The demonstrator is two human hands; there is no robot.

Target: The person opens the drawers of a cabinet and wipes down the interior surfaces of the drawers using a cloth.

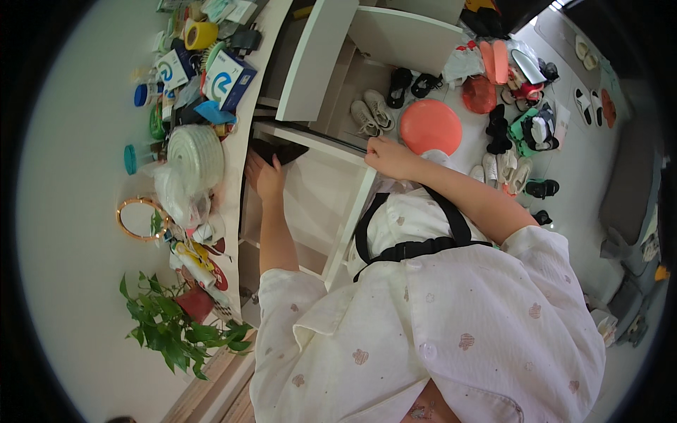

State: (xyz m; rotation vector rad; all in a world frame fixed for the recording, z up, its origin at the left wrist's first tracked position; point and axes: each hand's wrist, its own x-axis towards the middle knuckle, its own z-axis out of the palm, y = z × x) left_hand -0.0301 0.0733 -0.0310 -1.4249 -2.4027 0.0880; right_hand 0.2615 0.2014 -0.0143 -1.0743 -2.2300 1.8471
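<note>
A white drawer [317, 201] is pulled out of a cabinet in front of me. My left hand [265, 174] reaches into its back corner and touches a dark, flat item [283, 152] there. Some of the fingertips are hidden, so whether they grip the item does not show. My right hand [390, 157] is curled over the corner of the drawer front [355, 219]. Beside the drawer, an open compartment [338, 106] holds a pair of off-white lace-up sneakers [373, 112] and black shoes [400, 87].
Crowding the cabinet top are boxes [228, 79], a roll of white wrapping [195, 157], a round mirror [142, 218] and a potted plant [169, 328]. Another white drawer [317, 58] juts out. A coral round stool [431, 127] and several shoes [497, 169] occupy the tiled floor.
</note>
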